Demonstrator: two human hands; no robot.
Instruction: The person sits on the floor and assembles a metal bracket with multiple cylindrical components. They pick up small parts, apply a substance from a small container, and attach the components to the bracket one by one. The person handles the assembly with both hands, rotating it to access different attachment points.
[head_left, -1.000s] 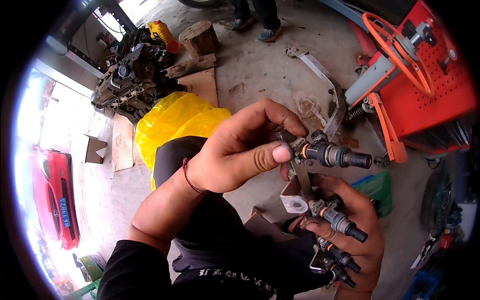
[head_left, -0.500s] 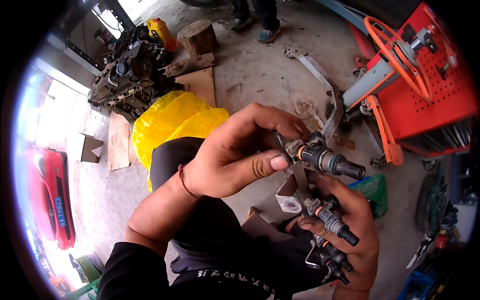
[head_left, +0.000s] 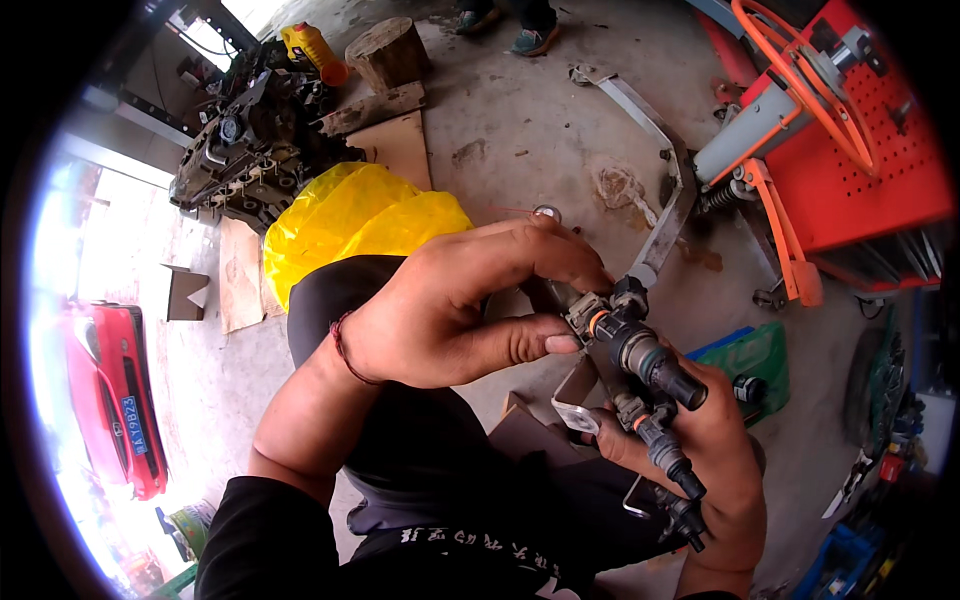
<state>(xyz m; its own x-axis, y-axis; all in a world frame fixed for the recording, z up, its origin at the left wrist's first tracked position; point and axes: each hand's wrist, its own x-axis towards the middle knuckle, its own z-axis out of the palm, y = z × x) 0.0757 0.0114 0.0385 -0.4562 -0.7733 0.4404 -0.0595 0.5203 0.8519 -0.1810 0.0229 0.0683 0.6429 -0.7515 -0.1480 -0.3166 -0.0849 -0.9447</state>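
Between my hands is a fuel rail [head_left: 594,372] with several black fuel injectors along it, tilted so their nozzles point toward the lower right. My left hand [head_left: 462,300], a cord round its wrist, pinches the upper end beside the top injector [head_left: 652,352]. Lower down, my right hand [head_left: 722,440] is wrapped round the rail from the right, its thumb close to a metal mounting bracket [head_left: 577,412]. A middle injector [head_left: 663,450] lies across the right palm, and the lowest ones [head_left: 684,518] sit near the wrist. The fingers behind the rail are partly hidden.
A dirty engine [head_left: 240,150] stands at the far left, beside a yellow plastic bag [head_left: 350,220], a yellow jug [head_left: 312,48] and a wood stump [head_left: 388,54]. An orange-and-grey engine hoist [head_left: 750,130] and red cabinet [head_left: 890,200] stand right. A person's shoes [head_left: 535,40] show far off.
The rail has turned in my hands, so the top injector's nozzle now points more downward. The right hand has shifted slightly right, and the left has dropped a little at the wrist.
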